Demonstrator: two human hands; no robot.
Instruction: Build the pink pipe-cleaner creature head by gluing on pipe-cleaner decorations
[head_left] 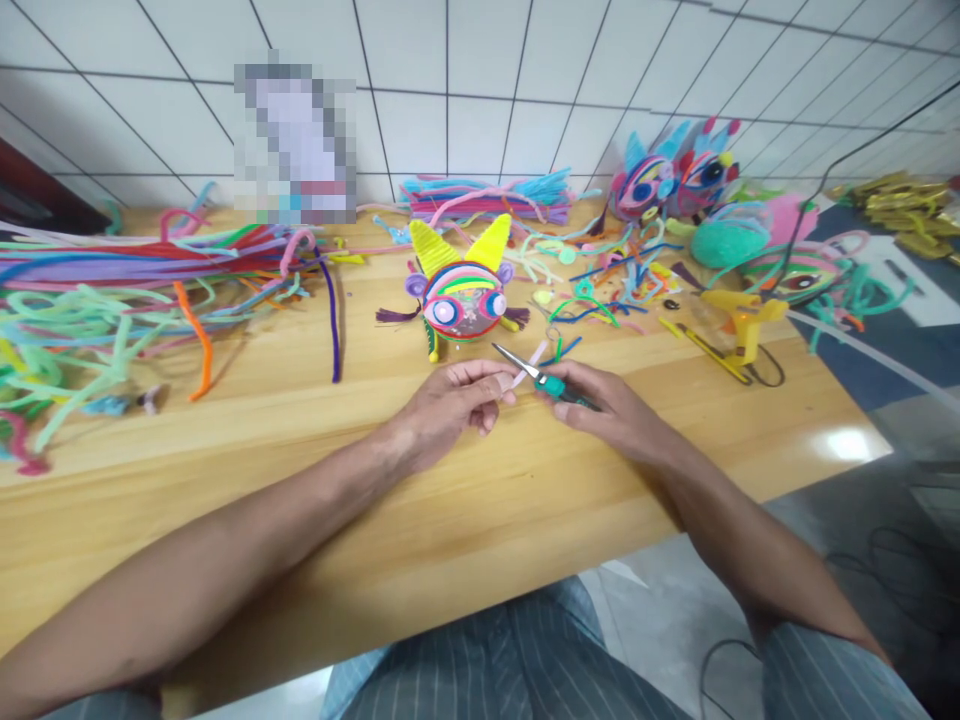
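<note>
My left hand (454,408) has thumb and fingers pinched together on a pale pink strip (541,351), which sticks out past my fingertips toward the right hand (611,402). That one is closed around the green handle of the scissors (552,386), their blades pointing forward and to the left, across the strip (I can't tell whether they are parted). Both hands are just above the wooden table (480,530), near each other.

Just beyond them is a mask (466,312) with yellow ears and round blue eyes. To my right rests a yellow glue gun (744,322); to my left, well apart from my hands, a heap of fuzzy sticks (150,262) spreads out, with an orange stick (198,345) at its near edge. Against the tiled wall (487,60), a pixelated patch (296,130) is too blocky for any lettering to be read.
</note>
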